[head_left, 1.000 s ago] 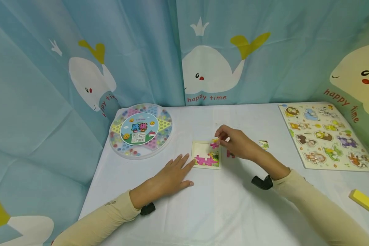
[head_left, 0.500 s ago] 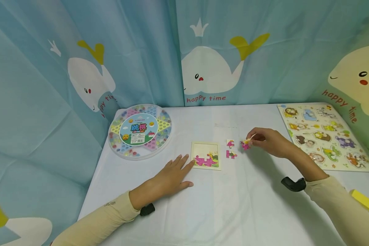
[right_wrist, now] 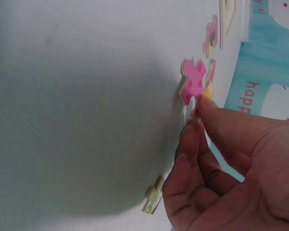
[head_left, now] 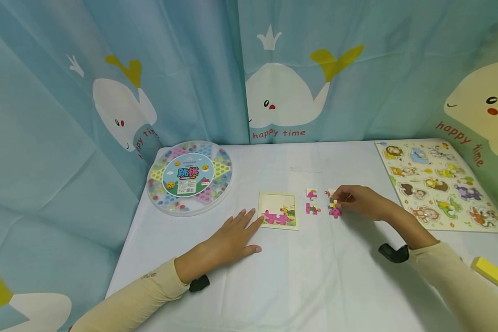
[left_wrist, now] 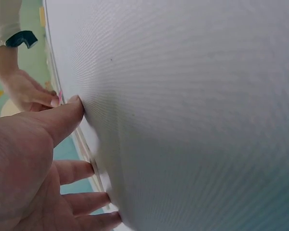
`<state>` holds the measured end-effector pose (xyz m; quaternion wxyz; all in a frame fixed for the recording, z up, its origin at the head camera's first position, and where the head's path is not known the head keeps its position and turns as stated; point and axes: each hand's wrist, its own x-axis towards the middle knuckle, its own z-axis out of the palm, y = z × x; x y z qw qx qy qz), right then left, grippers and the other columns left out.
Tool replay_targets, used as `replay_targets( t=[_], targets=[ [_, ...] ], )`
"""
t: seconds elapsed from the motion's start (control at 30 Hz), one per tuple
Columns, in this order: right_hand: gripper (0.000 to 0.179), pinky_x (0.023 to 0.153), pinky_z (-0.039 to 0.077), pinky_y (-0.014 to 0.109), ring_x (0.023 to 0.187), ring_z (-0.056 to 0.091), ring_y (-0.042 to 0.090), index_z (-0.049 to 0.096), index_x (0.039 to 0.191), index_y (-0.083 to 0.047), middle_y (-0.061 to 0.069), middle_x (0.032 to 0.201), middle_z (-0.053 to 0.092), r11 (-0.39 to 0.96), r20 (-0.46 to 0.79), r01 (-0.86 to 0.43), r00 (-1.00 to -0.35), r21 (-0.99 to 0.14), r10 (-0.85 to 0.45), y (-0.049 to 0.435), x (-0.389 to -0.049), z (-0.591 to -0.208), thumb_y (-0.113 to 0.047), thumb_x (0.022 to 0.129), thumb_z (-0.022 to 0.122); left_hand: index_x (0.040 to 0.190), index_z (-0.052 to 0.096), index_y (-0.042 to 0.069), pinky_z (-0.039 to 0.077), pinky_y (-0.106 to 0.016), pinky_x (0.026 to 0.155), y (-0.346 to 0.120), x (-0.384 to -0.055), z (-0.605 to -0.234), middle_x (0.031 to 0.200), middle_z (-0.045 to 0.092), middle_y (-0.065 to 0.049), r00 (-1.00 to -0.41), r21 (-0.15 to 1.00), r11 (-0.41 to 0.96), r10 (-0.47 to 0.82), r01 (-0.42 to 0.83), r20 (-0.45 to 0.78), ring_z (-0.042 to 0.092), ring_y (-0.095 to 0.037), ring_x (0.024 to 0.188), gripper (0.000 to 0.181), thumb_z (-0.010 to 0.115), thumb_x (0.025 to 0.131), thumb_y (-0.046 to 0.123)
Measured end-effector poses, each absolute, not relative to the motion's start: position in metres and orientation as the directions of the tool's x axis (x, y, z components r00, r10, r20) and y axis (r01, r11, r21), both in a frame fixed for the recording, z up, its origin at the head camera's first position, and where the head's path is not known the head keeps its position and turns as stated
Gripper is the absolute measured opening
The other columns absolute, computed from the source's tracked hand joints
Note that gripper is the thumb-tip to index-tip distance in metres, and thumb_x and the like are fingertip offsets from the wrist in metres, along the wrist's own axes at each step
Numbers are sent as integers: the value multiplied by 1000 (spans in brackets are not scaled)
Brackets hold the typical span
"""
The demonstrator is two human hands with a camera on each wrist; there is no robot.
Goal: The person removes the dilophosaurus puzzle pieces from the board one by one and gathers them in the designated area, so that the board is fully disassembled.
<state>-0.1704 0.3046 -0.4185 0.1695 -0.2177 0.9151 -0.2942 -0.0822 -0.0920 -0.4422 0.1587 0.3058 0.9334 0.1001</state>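
Observation:
My left hand (head_left: 234,237) lies spread on the white cloth, index fingertip touching the lower left corner of a small jigsaw tray (head_left: 269,226). Pink dinosaur pieces (head_left: 278,218) fill the tray's lower part. To its right, my right hand (head_left: 358,201) pinches a pink-and-yellow jigsaw piece (head_left: 334,212) between thumb and fingers. In the right wrist view this piece (right_wrist: 193,79) is tilted, its pink spotted part sticking out past the thumb. Two loose pieces, an upper one (head_left: 311,193) and a lower one (head_left: 313,209), lie between tray and hand. Another piece (head_left: 328,192) is partly hidden by my fingers.
A round Chinese checkers box (head_left: 188,177) stands at the back left. On the right lie an animal peg-puzzle board (head_left: 440,184) and a yellow block (head_left: 493,273). A greenish piece (right_wrist: 153,195) lies near my right fingers. A whale-print curtain (head_left: 182,69) hangs behind the table.
My right hand has carried the pink-and-yellow piece from over the tray to the right, then lowered it slightly toward the table. My left hand stays in place.

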Motion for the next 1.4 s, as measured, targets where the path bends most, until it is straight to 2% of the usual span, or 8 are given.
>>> replay_targets(
  t=[0.23, 0.47, 0.77, 0.9, 1.13, 1.3, 1.4],
  targets=[
    [11, 80, 55, 34, 91, 64, 18, 71, 108, -3, 1, 95, 69, 775, -138, -342, -868, -532, -478, 299, -166, -422, -4, 97, 73, 168, 29, 14, 28, -58, 126, -91, -82, -442, 175, 22, -16, -764, 282, 797, 597, 533, -244, 22, -39, 161, 77, 56, 107, 52],
    [10, 80, 55, 36, 91, 64, 19, 71, 105, -1, 5, 98, 71, 782, -130, -338, -875, -525, -466, 294, -163, -424, -3, 96, 74, 168, 29, 14, 28, -58, 126, -91, -82, -442, 175, 22, -16, -763, 283, 797, 598, 534, -244, 21, -39, 161, 77, 56, 107, 52],
    [12, 76, 52, 40, 88, 57, 23, 70, 107, 2, 9, 95, 65, 808, -132, -310, -895, -501, -425, 281, -160, -425, -2, 97, 72, 168, 29, 14, 28, -58, 126, -90, -82, -441, 175, 21, -16, -763, 282, 799, 595, 531, -250, 21, -39, 161, 77, 56, 107, 52],
    [17, 71, 53, 35, 86, 59, 23, 69, 111, 3, 16, 101, 65, 794, -112, -299, -903, -529, -414, 264, -152, -419, -4, 97, 73, 168, 28, 15, 27, -58, 126, -91, -83, -440, 175, 21, -16, -763, 286, 799, 595, 528, -253, 20, -39, 162, 77, 55, 107, 52],
    [27, 85, 58, 45, 97, 65, 28, 67, 122, 2, 19, 118, 66, 753, -5, -404, -880, -519, -475, 229, -138, -418, -3, 96, 74, 168, 29, 13, 27, -59, 126, -90, -83, -438, 175, 22, -17, -763, 287, 798, 596, 529, -251, 21, -40, 161, 77, 56, 107, 51],
    [35, 82, 56, 41, 93, 62, 25, 64, 128, 2, 20, 121, 64, 735, 34, -454, -861, -503, -508, 210, -134, -423, -1, 95, 76, 168, 30, 13, 28, -59, 126, -90, -83, -438, 175, 22, -17, -763, 285, 799, 596, 530, -251, 21, -40, 161, 77, 56, 107, 52],
    [37, 85, 55, 46, 98, 62, 28, 65, 128, 0, 19, 121, 65, 738, 39, -462, -859, -492, -511, 200, -133, -427, -4, 93, 79, 168, 29, 13, 27, -59, 126, -90, -83, -438, 175, 21, -17, -761, 286, 799, 595, 529, -257, 21, -40, 161, 77, 56, 107, 52]
  ],
)
